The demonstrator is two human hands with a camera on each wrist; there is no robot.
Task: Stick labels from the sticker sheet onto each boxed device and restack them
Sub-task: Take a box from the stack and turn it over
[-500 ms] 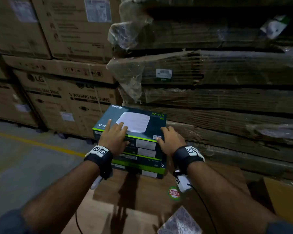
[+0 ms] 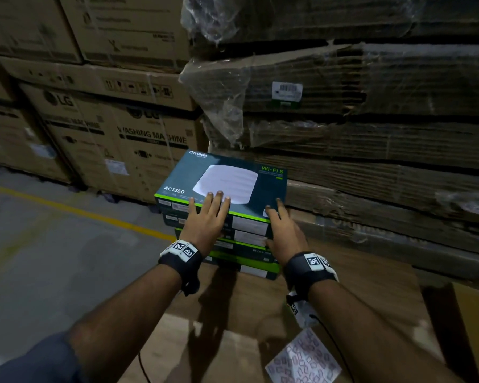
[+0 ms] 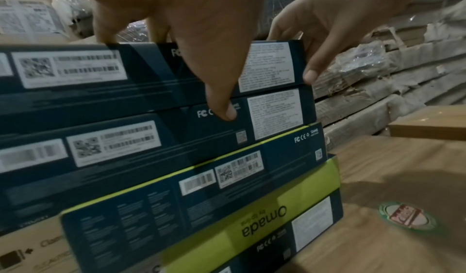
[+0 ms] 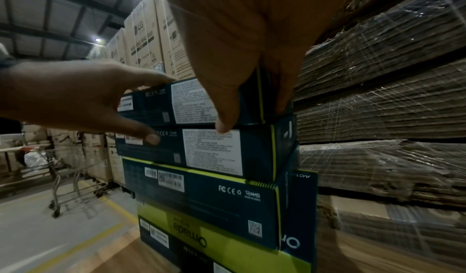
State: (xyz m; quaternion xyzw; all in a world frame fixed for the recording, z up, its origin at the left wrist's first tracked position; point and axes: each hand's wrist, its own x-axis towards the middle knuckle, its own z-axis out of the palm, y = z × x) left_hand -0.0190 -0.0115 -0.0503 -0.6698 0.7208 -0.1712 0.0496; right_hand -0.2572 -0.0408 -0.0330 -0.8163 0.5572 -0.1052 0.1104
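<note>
Several dark teal Omada boxes stand stacked on a brown carton [image 2: 233, 313]. The top box [image 2: 224, 175] shows a white device picture. My left hand [image 2: 205, 217] lies on its near edge, fingers straight on the lid, and the thumb [image 3: 224, 110] reaches down the front onto the second box [image 3: 113, 138]. My right hand [image 2: 282, 228] is at the near right corner, with the thumb [image 4: 224, 126] on the front face and a finger down the right side. The sticker sheet [image 2: 302, 360] lies on the carton near my right forearm.
Shrink-wrapped bundles of flat cardboard [image 2: 371, 134] rise close behind and to the right of the stack. LG washing machine cartons [image 2: 122, 139] stand to the left. A yellow line [image 2: 80, 214] crosses the grey floor, and a metal trolley [image 4: 73, 179] stands further off.
My left hand has slid a little to the right along the top box's near edge. The right hand stays at the corner.
</note>
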